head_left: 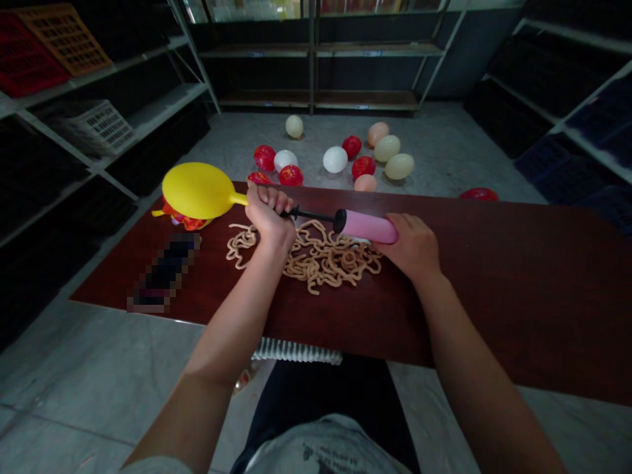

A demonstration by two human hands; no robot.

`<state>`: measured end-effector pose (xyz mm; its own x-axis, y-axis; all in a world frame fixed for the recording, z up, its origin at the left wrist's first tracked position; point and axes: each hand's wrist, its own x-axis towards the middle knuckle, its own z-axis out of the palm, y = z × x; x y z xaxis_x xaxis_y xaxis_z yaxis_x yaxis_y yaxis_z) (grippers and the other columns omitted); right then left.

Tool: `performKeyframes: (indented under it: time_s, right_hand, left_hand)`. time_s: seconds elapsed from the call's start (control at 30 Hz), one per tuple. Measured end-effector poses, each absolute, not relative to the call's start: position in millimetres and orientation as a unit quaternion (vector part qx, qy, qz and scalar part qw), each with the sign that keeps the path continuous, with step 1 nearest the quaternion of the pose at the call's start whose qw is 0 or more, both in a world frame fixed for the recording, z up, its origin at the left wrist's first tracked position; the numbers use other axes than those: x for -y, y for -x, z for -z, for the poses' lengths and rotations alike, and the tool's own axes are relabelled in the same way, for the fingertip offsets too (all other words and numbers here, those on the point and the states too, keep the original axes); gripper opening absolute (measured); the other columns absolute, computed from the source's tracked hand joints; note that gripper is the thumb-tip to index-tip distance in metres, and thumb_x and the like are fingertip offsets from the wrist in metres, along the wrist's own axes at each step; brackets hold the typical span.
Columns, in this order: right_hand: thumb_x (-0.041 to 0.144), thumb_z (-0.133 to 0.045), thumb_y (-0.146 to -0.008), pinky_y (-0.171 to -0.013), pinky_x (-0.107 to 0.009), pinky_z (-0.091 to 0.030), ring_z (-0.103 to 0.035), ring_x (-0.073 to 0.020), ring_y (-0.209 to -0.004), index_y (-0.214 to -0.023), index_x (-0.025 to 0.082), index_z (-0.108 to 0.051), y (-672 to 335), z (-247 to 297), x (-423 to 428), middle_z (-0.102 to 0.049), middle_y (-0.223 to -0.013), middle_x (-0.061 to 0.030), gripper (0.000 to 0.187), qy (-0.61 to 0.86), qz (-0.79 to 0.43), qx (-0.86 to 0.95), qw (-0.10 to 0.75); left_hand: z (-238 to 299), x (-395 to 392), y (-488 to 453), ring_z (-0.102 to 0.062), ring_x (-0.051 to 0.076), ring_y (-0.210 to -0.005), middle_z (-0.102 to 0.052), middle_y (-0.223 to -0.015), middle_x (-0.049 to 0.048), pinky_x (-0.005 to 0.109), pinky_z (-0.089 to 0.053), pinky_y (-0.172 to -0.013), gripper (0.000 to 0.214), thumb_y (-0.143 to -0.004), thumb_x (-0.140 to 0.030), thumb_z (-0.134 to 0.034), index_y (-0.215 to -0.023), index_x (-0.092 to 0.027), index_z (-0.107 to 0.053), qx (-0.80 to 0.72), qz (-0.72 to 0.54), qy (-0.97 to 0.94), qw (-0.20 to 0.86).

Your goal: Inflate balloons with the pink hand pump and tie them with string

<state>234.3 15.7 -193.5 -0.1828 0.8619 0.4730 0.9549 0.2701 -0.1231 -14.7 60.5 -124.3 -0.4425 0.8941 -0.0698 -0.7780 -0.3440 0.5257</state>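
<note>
My left hand (pixel 269 212) is closed around the neck of a partly inflated yellow balloon (pixel 197 191) and the black end of a balloon pump. The balloon sticks out to the left, above the table. From that hand the pump's black rod (pixel 316 215) runs right into its pink barrel (pixel 368 226). My right hand (pixel 412 247) wraps around the barrel's far end. Below the pump, a tangle of tan cords (pixel 336 260) lies on the dark red table (pixel 494 276). How the balloon's mouth meets the pump is hidden by my left fingers.
Small colourful pieces, perhaps uninflated balloons (pixel 182 218), lie under the yellow balloon. A blurred-out dark flat object (pixel 168 273) rests at the table's left. Several inflated balloons (pixel 335 159) are on the floor beyond. Shelves (pixel 316 49) and crates (pixel 101 125) surround the table.
</note>
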Motion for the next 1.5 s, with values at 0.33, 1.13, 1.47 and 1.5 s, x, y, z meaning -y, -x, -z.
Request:
performKeyframes:
  time_s: [0.33, 1.13, 1.47, 1.5]
  right_hand:
    - [0.051, -0.064, -0.079, -0.068, -0.033, -0.041, -0.065, -0.0253, -0.083, -0.104, 0.018, -0.063, -205, 187, -1, -0.071, -0.095, -0.0096, 0.041, 0.574, 0.073, 0.786, 0.218]
    - [0.058, -0.051, -0.088, -0.081, -0.037, -0.043, -0.061, -0.0266, -0.092, -0.110, 0.015, -0.065, -249, 190, -23, -0.070, -0.101, -0.0119, 0.050, 0.576, 0.194, 0.767, 0.205]
    - [0.057, -0.054, -0.085, -0.085, -0.041, -0.049, -0.061, -0.0284, -0.097, -0.111, 0.016, -0.064, -250, 189, -20, -0.068, -0.104, -0.0124, 0.049, 0.583, 0.137, 0.754, 0.269]
    - [0.056, -0.055, -0.085, -0.086, -0.041, -0.048, -0.061, -0.0283, -0.097, -0.111, 0.016, -0.064, -249, 187, -20, -0.067, -0.104, -0.0126, 0.048, 0.582, 0.134, 0.754, 0.273]
  left_hand:
    - [138, -48, -19, -0.020, 0.006, -0.034, -0.021, -0.045, -0.0077, 0.022, -0.020, -0.037, 0.053, -0.097, -0.041, -0.050, -0.055, -0.020, -0.024, -0.260, -0.769, -0.141, 0.566]
    - [142, -89, 50, -0.021, 0.006, -0.033, -0.020, -0.046, -0.0094, 0.022, -0.019, -0.039, 0.038, -0.098, -0.024, -0.038, -0.062, -0.021, -0.025, -0.228, -0.804, -0.052, 0.546]
    - [131, -81, 52, -0.020, 0.006, -0.034, -0.020, -0.048, -0.0090, 0.022, -0.019, -0.039, 0.039, -0.099, -0.025, -0.039, -0.063, -0.021, -0.024, -0.226, -0.828, -0.060, 0.510]
    - [128, -79, 51, -0.020, 0.006, -0.034, -0.020, -0.048, -0.0088, 0.022, -0.019, -0.039, 0.039, -0.099, -0.025, -0.038, -0.063, -0.021, -0.024, -0.229, -0.831, -0.061, 0.503]
